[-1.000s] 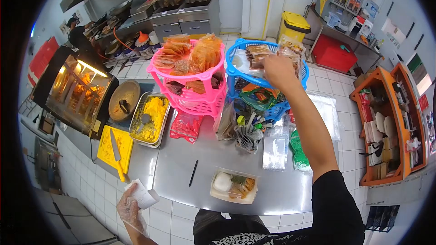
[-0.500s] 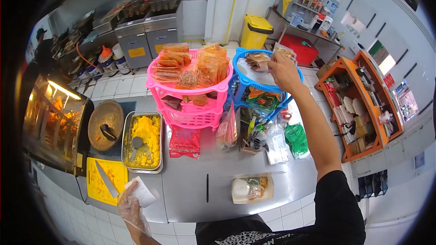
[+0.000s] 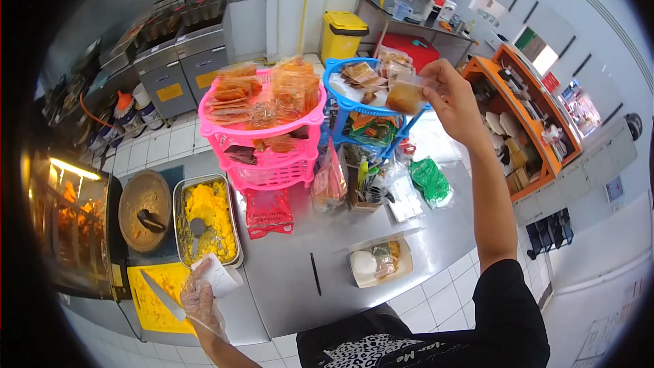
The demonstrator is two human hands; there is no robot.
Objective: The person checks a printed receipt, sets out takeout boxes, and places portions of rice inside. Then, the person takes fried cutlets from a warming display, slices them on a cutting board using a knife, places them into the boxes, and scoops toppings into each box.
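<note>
My left hand (image 3: 199, 298), in a clear plastic glove, is closed on a white paper slip (image 3: 221, 278) above the yellow cutting board (image 3: 162, 317). A knife (image 3: 162, 294) lies on that board, close to the hand. Bare and raised, my right hand (image 3: 451, 99) pinches a small clear sachet of brown sauce (image 3: 405, 98) beside the blue basket (image 3: 349, 101). More sachets (image 3: 363, 75) lie in the basket's top tier. On the steel counter, an open food box (image 3: 361, 280) contains a white rounded portion and a packet next to other food.
A pink tiered basket (image 3: 262, 178) full of orange sachets stands left of the blue one. A tray of yellow food (image 3: 236, 253), a stone mortar (image 3: 133, 232) and a lit display case (image 3: 65, 225) stand at left. A black pen-like stick (image 3: 315, 274) lies mid-counter.
My right hand has moved out from over the blue basket, a sauce sachet now plainly visible in its fingers. My left hand still grips the paper. The camera view has shifted.
</note>
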